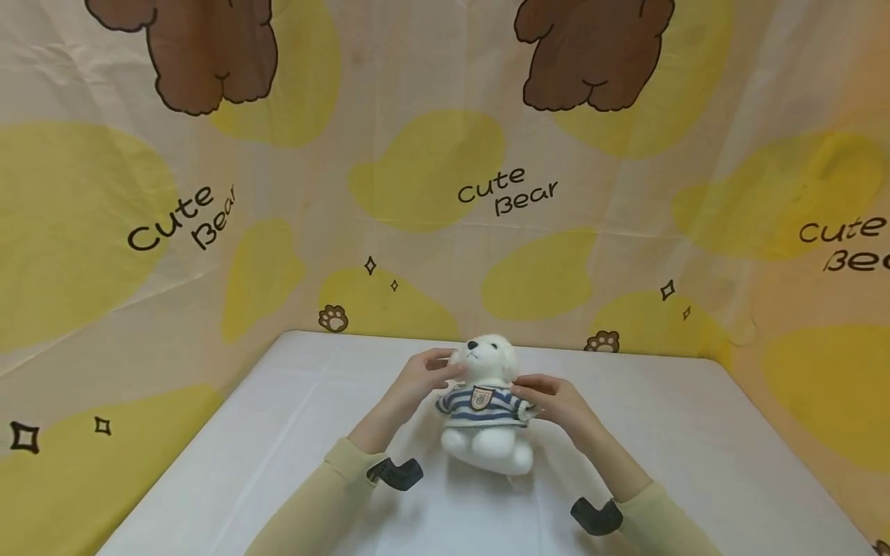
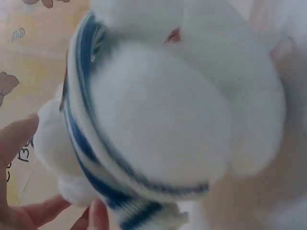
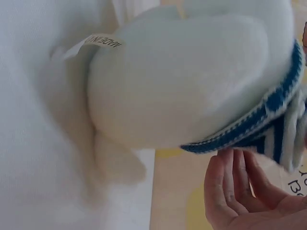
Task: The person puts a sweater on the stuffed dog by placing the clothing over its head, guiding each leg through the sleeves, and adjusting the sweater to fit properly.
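Observation:
A white plush dog (image 1: 495, 444) in a blue-and-white striped knit shirt (image 1: 462, 409) with a shield-shaped badge is upright on or just over the table, facing forward. My left hand (image 1: 433, 372) holds its head from the left; in the left wrist view the thumb (image 2: 19, 136) lies on one side and fingers on another. On the other side, my right hand (image 1: 552, 398) grips the toy at the shirt's sleeve. Curled fingers (image 3: 230, 182) show behind the shirt in the right wrist view, where the toy's white underside (image 3: 177, 81) fills the middle.
A white table (image 1: 313, 432) with rounded far corners lies under the toy. Behind and beside it hangs a yellow-and-cream cloth (image 1: 417, 170) printed with bears and lettering. A small white label (image 3: 103, 42) sticks out from the toy's underside. Each wrist carries a black strap piece (image 1: 399, 473).

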### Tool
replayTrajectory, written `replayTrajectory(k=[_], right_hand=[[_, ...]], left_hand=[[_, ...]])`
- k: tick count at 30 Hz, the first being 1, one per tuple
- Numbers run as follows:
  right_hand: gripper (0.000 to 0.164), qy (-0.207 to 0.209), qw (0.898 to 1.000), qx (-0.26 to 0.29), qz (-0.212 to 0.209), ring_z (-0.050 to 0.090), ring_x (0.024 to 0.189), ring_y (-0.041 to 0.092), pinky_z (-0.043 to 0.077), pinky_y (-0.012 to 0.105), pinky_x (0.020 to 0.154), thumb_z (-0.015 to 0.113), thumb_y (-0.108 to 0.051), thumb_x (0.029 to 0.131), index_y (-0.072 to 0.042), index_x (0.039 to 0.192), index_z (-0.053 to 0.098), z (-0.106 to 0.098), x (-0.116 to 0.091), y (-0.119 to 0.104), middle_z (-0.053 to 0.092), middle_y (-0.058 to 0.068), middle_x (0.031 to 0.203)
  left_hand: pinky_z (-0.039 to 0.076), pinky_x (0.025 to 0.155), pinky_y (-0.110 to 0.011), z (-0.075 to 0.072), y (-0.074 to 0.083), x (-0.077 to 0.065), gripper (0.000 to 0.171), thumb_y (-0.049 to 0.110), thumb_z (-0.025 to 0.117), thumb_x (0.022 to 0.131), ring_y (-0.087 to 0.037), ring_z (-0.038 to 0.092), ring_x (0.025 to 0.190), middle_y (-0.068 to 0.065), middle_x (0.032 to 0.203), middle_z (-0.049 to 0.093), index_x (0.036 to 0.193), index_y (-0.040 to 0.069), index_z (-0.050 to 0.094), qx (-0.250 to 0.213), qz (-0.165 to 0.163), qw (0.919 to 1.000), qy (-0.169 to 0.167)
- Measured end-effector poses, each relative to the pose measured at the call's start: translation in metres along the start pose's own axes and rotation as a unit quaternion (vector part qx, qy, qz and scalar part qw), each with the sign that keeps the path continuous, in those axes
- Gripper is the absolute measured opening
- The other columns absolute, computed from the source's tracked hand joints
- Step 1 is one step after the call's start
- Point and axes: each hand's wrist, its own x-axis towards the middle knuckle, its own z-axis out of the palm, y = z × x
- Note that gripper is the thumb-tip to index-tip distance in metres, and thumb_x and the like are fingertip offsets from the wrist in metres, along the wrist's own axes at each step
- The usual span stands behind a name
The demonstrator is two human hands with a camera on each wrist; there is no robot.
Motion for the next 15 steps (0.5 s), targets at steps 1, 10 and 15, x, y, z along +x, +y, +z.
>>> replayTrajectory(k=[1,10,15], right_hand=[[0.049,-0.009,1.0,0.004,-0.011,0.061,0.101,0.016,0.052,0.037,0.087,0.067,-0.036,0.086,-0.003,0.123,0.061,0.002,0.0,0.001,0.064,0.011,0.12],[0.041,-0.022,0.998,0.044,-0.042,0.061,0.102,0.016,0.051,0.031,0.085,0.063,-0.022,0.09,-0.001,0.124,0.059,0.016,-0.001,0.005,0.062,0.014,0.123],[0.043,-0.015,0.999,0.041,-0.016,0.06,0.109,0.021,0.05,0.039,0.093,0.063,-0.03,0.09,-0.003,0.123,0.06,0.021,0.002,0.007,0.062,0.013,0.124]], left_hand=[[0.049,0.092,-0.042,-0.001,-0.001,0.001,0.056,0.034,0.072,0.083,-0.025,0.059,0.109,-0.013,0.126,0.058,0.131,0.01,0.055,-0.001,-0.006,1.0,-0.001],[0.05,0.091,-0.043,-0.004,-0.014,0.001,0.076,0.038,0.077,0.076,-0.027,0.061,0.105,-0.018,0.132,0.049,0.138,0.01,0.044,0.019,-0.047,0.9987,-0.01],[0.051,0.09,-0.04,-0.007,-0.02,0.001,0.081,0.034,0.08,0.074,-0.026,0.059,0.108,-0.019,0.131,0.048,0.14,0.008,0.041,0.007,-0.057,0.9983,-0.015]])
